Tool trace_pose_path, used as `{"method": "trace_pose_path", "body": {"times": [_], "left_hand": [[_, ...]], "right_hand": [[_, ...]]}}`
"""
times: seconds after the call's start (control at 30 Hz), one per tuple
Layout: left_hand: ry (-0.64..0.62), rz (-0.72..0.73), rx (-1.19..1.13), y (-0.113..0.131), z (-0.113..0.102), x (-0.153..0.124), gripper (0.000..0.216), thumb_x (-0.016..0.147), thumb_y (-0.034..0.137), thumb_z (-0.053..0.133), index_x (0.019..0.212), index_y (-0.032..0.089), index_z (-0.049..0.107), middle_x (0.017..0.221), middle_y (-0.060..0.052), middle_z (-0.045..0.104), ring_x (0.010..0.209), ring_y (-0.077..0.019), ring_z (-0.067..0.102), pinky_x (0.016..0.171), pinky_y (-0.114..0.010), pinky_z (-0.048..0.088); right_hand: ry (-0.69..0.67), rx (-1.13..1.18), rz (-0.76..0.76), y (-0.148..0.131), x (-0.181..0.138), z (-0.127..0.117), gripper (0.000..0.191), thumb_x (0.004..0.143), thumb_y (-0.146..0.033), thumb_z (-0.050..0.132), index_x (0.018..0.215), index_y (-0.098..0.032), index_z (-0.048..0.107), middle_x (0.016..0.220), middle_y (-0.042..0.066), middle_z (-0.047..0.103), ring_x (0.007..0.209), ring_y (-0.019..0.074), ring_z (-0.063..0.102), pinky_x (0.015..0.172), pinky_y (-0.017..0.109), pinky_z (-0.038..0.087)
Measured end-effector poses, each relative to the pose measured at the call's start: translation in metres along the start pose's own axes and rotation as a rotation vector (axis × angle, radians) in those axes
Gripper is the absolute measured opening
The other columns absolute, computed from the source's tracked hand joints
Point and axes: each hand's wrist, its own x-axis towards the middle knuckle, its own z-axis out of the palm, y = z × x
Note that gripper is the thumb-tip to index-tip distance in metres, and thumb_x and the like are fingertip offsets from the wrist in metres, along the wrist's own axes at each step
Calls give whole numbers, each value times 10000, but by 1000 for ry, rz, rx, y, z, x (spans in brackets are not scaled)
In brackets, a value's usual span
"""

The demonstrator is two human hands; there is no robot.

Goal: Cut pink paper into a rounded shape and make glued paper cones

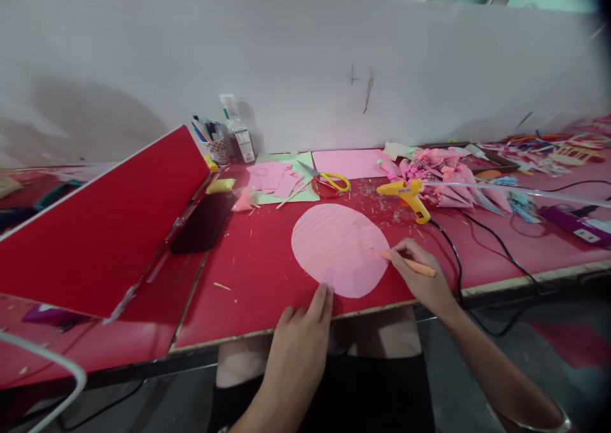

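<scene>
A pink paper oval (340, 248) with faint orange stripes lies on the red table (248, 261) near its front edge. My left hand (298, 350) rests flat at the oval's lower left rim, fingers stretched out and pressing on the paper's edge. My right hand (422, 274) is closed around an orange pencil (405, 263), whose tip touches the oval's right rim.
A yellow glue gun (405, 194) with a black cord (458, 255) lies behind the oval. Yellow-handled scissors (327, 179), pink paper scraps (274, 178) and pink paper cones (449, 175) sit further back. A tilted red board (100, 223), a black phone (203, 223) and a pen cup (214, 143) stand at left.
</scene>
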Motion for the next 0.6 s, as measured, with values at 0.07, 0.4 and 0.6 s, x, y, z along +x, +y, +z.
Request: {"method": "trace_pose_path", "body": {"times": [0.07,0.4,0.6], "left_hand": [[-3,-4,-4,0,0,0,583,701,-27,425,1252,162,441,1282,-112,476,675,-133,623,674,-311,519],[-43,-4,-2,1,-2,1,602,691,-39,393,1259,155,430,1293,-106,465,712,-144,634,694,-315,523],[-38,0,16,1,-4,-1,602,698,-26,374,1272,152,417,1321,-103,436,679,-140,630,678,-305,524]], "right_hand": [[33,-39,10,4,0,-4,182,812,-345,464,699,-203,479,629,-7,530,588,143,509,527,237,374],[159,-83,66,24,3,-7,158,793,-345,479,716,-207,475,629,5,579,571,155,564,528,254,406],[136,198,112,6,-3,4,200,802,-387,486,760,-192,485,628,-4,555,600,145,558,567,255,447]]}}
